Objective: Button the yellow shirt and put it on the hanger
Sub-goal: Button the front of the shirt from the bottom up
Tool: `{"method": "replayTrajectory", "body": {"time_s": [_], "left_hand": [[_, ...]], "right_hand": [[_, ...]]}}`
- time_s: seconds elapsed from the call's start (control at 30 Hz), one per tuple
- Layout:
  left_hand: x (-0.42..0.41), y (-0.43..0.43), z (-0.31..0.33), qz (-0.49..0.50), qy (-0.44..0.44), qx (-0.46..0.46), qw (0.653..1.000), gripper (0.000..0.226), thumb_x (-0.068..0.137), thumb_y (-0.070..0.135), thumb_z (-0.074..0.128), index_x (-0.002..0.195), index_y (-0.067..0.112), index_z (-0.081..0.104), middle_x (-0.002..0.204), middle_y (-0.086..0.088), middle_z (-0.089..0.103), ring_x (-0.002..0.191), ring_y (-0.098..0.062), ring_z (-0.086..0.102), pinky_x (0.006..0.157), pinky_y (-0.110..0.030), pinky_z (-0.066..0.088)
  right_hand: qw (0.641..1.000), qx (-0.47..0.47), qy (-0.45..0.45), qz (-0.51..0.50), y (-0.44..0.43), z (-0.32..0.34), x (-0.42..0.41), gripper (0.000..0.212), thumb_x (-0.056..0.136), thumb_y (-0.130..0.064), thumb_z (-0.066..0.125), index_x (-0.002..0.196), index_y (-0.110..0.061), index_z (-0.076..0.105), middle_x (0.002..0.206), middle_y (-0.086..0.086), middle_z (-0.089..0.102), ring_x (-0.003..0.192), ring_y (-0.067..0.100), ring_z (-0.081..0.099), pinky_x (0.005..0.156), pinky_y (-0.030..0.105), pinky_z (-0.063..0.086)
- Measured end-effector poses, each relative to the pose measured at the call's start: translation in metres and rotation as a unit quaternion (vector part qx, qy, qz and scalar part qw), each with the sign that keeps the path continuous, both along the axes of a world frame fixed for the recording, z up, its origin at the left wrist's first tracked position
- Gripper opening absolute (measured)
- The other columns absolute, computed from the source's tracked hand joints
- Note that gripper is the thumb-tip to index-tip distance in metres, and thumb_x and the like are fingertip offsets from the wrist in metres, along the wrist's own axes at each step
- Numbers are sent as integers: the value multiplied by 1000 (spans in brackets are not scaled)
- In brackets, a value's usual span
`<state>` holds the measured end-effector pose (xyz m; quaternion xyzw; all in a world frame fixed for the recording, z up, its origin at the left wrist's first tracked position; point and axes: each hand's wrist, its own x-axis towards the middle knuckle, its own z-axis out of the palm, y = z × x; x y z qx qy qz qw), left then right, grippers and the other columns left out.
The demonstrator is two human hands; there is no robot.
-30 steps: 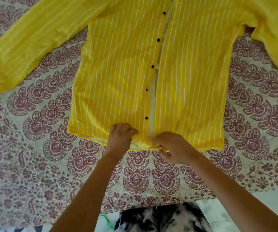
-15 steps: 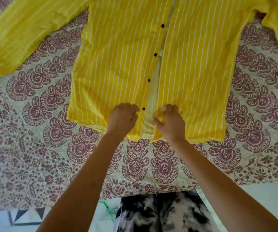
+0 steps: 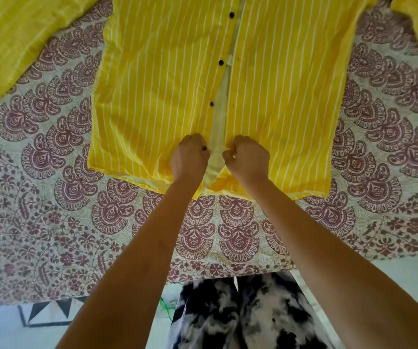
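Pinching beside the lowest small black button [image 3: 204, 148], left hand [image 3: 190, 157] has moved up off the bottom edge; right hand [image 3: 247, 157] grips the facing front edge. Yellow white-striped cloth shirt [image 3: 291, 109] lies flat, unbuttoned, on maroon-printed bedspread [image 3: 379, 197]; buttoning likely starts here.

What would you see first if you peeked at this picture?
A big yellow shirt with white stripes lies spread flat across the top, on a maroon-patterned bedspread. Near its hem, the left hand and right hand each grip one side of its open front, beside a black button.
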<state>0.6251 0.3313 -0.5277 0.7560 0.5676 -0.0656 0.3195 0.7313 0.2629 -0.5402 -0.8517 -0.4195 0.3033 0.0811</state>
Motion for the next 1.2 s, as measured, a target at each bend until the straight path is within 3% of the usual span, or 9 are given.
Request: {"method": "replayTrajectory", "body": {"time_s": [0.13,0.3,0.4,0.47,0.57,0.73,0.93,1.07,1.2], "left_hand": [[-2,3,-3,29,-32,10,999,14,79,-1,55,85,7,65,91,-13,68,84,-31,63,62,-38,50],[0,-5,-4,58,-85,19,995,18,78,-2,53,84,6,67,82,-10,71,76,-24,65,61,-30,50],[2,-19,0,76,-121,-2,990,14,78,3,58,90,8,65,77,-1,66,67,-15,61,54,-18,40],[5,-22,2,83,-137,-21,987,14,79,7,61,93,10,65,79,2,65,64,-10,58,56,-15,41],[6,-23,5,128,-159,-46,978,9,79,10,63,86,13,69,77,4,66,65,-4,58,60,-10,42],[-3,-20,3,202,-214,-111,949,8,81,9,63,84,12,69,65,4,61,59,-9,58,63,-26,49],[-6,-14,2,219,-235,-146,936,9,79,7,65,78,16,66,65,1,63,61,-15,60,68,-35,54],[-5,-11,3,205,-192,-127,952,8,79,10,65,77,18,66,66,5,62,67,-16,63,68,-35,55],[-2,-5,3,184,-190,-121,957,6,79,10,65,81,15,67,70,2,63,70,-15,64,69,-33,55]], "right_hand": [[970,98,185,-122,-11,-5,2,20,80,-1,52,96,-4,65,84,13,68,80,27,62,68,31,46],[906,142,304,-259,-14,-5,-3,27,84,8,47,103,4,65,101,16,67,89,15,55,75,13,42],[876,152,337,-309,-18,-8,-13,28,84,9,45,104,5,65,92,11,64,85,15,54,75,23,43],[855,167,358,-336,-20,-8,-17,30,82,9,45,102,2,65,93,14,65,83,18,57,79,34,46],[833,175,383,-359,-22,-4,-21,31,81,11,45,101,-2,65,92,12,64,87,22,58,83,37,48],[834,164,371,-374,-22,-5,-30,29,86,10,45,107,-2,63,77,-7,58,60,-12,53,62,4,42],[846,153,348,-374,-20,-4,-34,31,85,11,44,108,0,63,81,-8,59,69,-7,53,68,7,43],[847,156,343,-374,-18,-3,-39,32,84,11,43,106,0,63,82,-6,59,82,12,56,81,27,46],[850,163,323,-384,-17,-1,-46,33,87,10,43,111,0,62,89,-3,64,72,-11,56,72,7,43]]}}
